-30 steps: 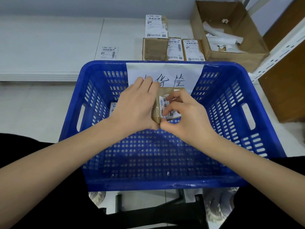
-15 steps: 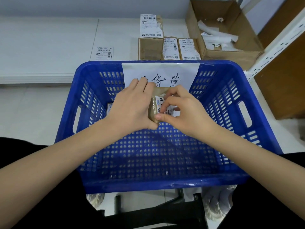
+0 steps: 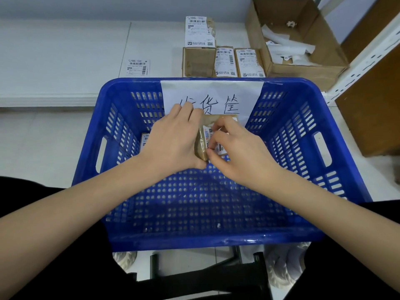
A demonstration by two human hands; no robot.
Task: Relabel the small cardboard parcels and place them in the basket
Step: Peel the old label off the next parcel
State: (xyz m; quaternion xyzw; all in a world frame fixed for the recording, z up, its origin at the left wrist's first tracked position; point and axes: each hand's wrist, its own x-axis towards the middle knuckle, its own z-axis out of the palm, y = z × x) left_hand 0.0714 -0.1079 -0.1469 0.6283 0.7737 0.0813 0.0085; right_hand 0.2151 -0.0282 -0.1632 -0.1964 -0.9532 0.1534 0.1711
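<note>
One head-worn wide-angle view looks forward and steeply down, close over a blue basket (image 3: 303,234), with the white tabletop (image 3: 65,50) beyond it.

Pale tiled floor (image 3: 43,137), white shelf upright (image 3: 365,59)

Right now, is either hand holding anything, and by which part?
Yes. The left hand grips a small cardboard parcel by its left side, above the blue basket; the right hand pinches at the label on its face.
</note>
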